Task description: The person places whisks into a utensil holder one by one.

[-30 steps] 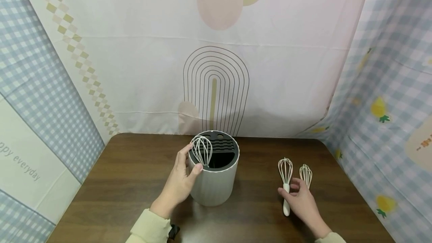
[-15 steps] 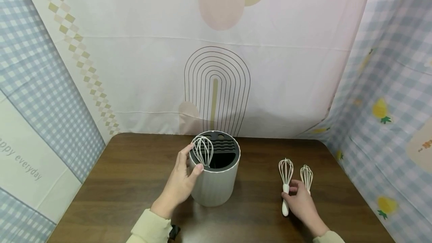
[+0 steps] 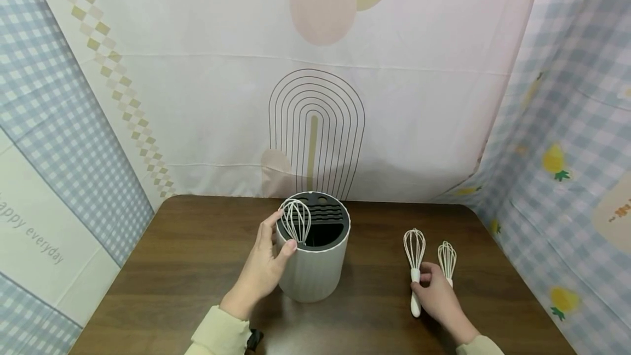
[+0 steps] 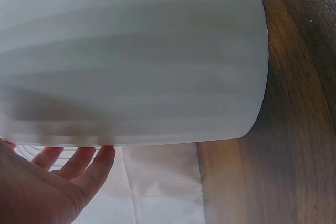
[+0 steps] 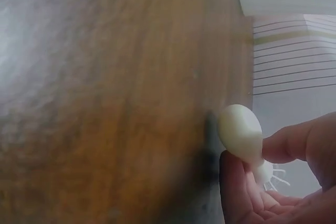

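Observation:
A ribbed white utensil holder [image 3: 315,275] with a dark slotted top stands upright on the table. One white whisk [image 3: 297,221] stands in its opening, wires up. My left hand [image 3: 263,264] curves round the holder's left side near the rim, thumb at the front; in the left wrist view its fingertips [image 4: 107,153] meet the ribbed wall. My right hand [image 3: 439,292] pinches the white handle of a second whisk [image 3: 415,275] between thumb and fingers. The handle's rounded end [image 5: 239,129] faces the camera in the right wrist view. Partly behind that hand is a third whisk [image 3: 447,259].
The dark wooden table [image 3: 197,245] ends at a white printed cloth [image 3: 217,114] hanging behind it. Blue checked cloths hang on the left [image 3: 54,119] and right [image 3: 547,141] sides. Wood surface lies between the holder and the right-hand whisks.
My right thumb and fingers have closed on the whisk's handle, and that whisk has shifted slightly left. My left hand and the holder have stayed in place.

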Action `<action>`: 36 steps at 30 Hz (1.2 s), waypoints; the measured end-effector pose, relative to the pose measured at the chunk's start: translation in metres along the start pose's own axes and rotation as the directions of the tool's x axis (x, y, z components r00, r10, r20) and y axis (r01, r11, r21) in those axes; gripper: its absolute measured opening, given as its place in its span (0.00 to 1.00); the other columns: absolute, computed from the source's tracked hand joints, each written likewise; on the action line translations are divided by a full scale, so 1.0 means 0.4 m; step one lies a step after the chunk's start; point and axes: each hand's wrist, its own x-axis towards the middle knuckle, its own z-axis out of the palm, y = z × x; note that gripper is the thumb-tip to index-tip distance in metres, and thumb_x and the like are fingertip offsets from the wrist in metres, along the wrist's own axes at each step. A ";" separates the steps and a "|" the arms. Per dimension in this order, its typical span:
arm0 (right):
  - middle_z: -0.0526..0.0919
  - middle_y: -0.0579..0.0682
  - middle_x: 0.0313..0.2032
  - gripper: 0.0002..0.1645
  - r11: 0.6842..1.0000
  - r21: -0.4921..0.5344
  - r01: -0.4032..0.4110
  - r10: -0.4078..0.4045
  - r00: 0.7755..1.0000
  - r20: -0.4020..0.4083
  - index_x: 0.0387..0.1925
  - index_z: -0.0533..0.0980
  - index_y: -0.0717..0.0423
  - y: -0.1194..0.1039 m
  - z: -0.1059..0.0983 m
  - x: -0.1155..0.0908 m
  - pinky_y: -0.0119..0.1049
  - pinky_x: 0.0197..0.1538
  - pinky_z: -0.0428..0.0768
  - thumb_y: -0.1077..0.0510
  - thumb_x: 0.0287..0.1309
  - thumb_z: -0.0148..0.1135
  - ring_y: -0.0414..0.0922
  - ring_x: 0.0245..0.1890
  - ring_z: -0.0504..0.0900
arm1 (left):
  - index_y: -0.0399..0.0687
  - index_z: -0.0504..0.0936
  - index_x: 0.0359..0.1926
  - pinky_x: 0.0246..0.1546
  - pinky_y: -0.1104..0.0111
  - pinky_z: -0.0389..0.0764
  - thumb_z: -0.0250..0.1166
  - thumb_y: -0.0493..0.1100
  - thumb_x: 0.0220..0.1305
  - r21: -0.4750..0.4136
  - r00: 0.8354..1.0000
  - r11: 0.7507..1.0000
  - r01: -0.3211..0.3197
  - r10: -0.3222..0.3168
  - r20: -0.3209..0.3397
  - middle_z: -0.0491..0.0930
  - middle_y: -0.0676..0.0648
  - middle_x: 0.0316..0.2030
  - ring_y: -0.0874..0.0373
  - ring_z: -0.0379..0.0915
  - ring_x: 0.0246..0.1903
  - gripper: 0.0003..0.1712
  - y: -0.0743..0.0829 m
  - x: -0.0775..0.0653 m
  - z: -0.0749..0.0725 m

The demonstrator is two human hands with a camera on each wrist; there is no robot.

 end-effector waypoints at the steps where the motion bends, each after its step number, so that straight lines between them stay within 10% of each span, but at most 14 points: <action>1: 0.80 0.61 0.41 0.34 1.000 -0.004 0.004 -0.004 1.000 -0.004 0.61 0.60 0.73 -0.004 -0.002 0.000 0.43 0.43 0.75 0.65 0.57 0.61 0.53 0.41 0.79 | 0.64 0.51 0.73 0.57 0.52 0.71 0.58 0.53 0.67 0.000 1.000 1.000 -0.001 0.001 -0.001 0.55 0.45 0.69 0.44 0.67 0.58 0.39 -0.001 0.000 0.000; 20: 0.81 0.59 0.44 0.26 0.944 0.208 0.255 -0.218 0.959 -0.182 0.58 0.70 0.63 -0.202 -0.050 -0.005 0.31 0.28 0.77 0.65 0.59 0.64 0.40 0.31 0.82 | 0.65 0.50 0.73 0.56 0.52 0.71 0.59 0.53 0.67 0.000 1.000 1.000 0.005 -0.005 -0.005 0.55 0.45 0.69 0.46 0.67 0.59 0.39 -0.001 -0.003 -0.001; 36: 0.77 0.56 0.44 0.25 0.722 0.527 0.449 -0.341 0.893 -0.293 0.58 0.65 0.65 -0.392 -0.060 -0.023 0.27 0.38 0.78 0.69 0.60 0.61 0.42 0.36 0.80 | 0.63 0.51 0.73 0.57 0.52 0.71 0.59 0.53 0.67 -0.008 1.000 1.000 -0.011 0.011 -0.004 0.55 0.44 0.69 0.45 0.67 0.59 0.39 0.001 0.000 0.001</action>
